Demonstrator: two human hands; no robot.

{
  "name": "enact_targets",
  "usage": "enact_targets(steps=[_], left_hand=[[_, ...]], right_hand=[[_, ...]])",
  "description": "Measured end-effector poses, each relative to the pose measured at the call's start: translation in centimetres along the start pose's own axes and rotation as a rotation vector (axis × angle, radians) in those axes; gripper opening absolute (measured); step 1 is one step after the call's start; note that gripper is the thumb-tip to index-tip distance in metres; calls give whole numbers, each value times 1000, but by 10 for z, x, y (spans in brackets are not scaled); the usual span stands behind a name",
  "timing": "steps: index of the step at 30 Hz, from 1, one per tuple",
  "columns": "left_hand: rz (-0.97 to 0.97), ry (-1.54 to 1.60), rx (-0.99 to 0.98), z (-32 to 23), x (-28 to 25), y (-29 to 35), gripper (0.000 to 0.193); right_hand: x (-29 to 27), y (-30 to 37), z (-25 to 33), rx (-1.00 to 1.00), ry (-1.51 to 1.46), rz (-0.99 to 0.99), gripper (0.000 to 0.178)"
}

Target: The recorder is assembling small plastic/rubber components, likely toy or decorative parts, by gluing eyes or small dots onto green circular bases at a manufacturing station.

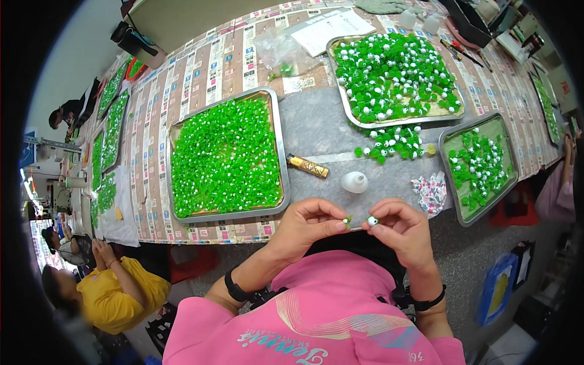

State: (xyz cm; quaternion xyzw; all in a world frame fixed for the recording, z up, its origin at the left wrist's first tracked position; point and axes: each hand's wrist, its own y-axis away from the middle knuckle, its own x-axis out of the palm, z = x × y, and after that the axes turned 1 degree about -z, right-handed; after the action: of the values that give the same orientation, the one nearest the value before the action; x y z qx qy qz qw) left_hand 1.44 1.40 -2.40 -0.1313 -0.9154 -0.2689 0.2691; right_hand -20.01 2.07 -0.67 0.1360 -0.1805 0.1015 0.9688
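Both my hands meet over the table's near edge, fingertips a short gap apart. Between thumb and forefinger, my left hand (311, 222) pinches a small green and white plastic piece (347, 222). My right hand (403, 233) grips a small white ball with a dark spot and green edge (372, 221). Just beyond them stands a white squeeze bottle (354, 182) with a pointed nozzle. A gold and black lighter-shaped object (307, 165) lies left of the bottle, and a crumpled floral cloth (429, 193) lies to its right.
A metal tray (283, 152) of small green pieces is at left. Another tray (339, 85), heaped with green and white balls, stands far right, with a loose pile (394, 143) before it. A smaller tray (451, 176) sits at right. A person in yellow (125, 292) works at left.
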Motion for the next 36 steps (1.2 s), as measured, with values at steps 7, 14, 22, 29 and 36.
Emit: enact_targets(steps=[7,14,22,29,36], left_hand=[[58,-41,48,2,1,0,13],[35,-59,27,1,2,2,12],[38,-92,53,0,4,2,10],[57,-298,193,-3,5,3,13],[77,-359,235,-3,5,3,9]], right_hand=[[9,1,-6,6,33,27,20],[13,3,-10,-16,63,-1,20],[14,5,-5,-81,174,1,17],[11,6,-8,-103,233,-2,17],[11,7,-12,-85,175,-33,15]])
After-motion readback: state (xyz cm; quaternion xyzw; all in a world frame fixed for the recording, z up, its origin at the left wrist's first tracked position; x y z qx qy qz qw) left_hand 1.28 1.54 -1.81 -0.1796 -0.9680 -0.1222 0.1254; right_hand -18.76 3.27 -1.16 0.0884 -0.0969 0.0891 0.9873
